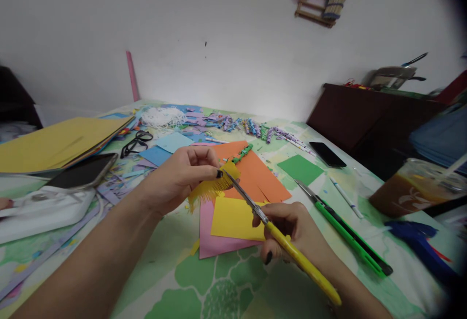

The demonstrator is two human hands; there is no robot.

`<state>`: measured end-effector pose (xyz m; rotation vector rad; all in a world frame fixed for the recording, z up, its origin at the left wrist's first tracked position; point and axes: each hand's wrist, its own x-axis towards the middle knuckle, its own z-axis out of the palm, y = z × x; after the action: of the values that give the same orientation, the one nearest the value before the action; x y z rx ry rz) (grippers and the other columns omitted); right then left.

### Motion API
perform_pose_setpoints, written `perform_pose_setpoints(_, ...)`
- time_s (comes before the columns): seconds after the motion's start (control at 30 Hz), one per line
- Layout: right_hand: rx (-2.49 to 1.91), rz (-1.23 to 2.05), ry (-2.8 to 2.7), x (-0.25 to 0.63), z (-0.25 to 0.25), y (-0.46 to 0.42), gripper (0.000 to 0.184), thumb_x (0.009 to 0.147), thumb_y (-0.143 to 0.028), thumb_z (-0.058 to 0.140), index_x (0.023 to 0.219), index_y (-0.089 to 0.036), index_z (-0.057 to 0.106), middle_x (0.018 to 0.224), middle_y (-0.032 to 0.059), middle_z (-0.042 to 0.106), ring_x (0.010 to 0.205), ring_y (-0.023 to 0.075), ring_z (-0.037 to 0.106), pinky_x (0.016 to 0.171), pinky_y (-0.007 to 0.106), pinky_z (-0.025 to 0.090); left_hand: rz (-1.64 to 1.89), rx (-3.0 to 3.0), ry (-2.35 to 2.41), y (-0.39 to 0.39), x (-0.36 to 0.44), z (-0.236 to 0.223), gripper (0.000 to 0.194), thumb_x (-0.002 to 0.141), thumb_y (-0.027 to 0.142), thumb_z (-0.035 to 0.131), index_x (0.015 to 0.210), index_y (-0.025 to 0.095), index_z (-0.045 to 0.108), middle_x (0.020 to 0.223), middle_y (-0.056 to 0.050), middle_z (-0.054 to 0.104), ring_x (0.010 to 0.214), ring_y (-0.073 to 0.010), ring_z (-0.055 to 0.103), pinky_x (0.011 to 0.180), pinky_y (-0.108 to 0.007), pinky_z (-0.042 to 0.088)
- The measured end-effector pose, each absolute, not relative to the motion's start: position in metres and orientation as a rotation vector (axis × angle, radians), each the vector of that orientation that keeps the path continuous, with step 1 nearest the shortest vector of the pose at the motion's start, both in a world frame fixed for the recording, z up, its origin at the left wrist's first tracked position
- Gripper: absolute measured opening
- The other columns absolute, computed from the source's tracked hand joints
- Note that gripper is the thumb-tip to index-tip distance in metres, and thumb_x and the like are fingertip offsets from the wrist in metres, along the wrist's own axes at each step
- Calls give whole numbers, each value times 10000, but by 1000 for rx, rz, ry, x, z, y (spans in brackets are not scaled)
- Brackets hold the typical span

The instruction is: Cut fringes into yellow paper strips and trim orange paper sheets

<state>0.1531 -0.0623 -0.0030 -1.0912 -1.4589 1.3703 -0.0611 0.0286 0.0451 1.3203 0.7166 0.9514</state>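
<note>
Between the thumb and fingers of my left hand is a strip of yellow paper, its lower edge cut into a fine fringe. My right hand grips a pair of scissors with yellow handles. The scissor blades point up and left and meet the strip's right end, close to my left thumb. Under the hands lie a yellow sheet, a pink sheet and an orange sheet. A green curled paper piece rests on the orange sheet.
On the right are a green cutter knife with its blade out, a pen, a drink cup, a blue-handled tool and a phone. Glasses, another phone and yellow folders lie left.
</note>
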Motion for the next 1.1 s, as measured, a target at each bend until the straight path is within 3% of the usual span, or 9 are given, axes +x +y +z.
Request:
perform_pose_setpoints(0.23,-1058,1429,-1419,151,-3,-63,357,546,-342,886,650,-153,601,476,-54,491,429,83,455,395,198,335,955,1315,704,28,-62,45,140,608,134,728,599,169,592,562,31,574,547,-111,586,518,-204,411)
perform_pose_setpoints(0.63,-1131,1340,-1473,151,1,-63,361,508,-299,912,660,-136,628,476,-54,504,423,62,380,376,194,242,946,1282,717,29,-60,46,154,597,149,745,597,169,593,564,28,587,555,-124,607,535,-213,432)
perform_pose_setpoints(1.1,-1114,1401,-1456,152,-1,-64,344,593,-371,853,700,-148,614,488,-31,560,418,83,463,378,193,283,950,1273,697,30,-61,44,135,600,127,742,599,175,615,568,32,595,565,-116,608,548,-208,439)
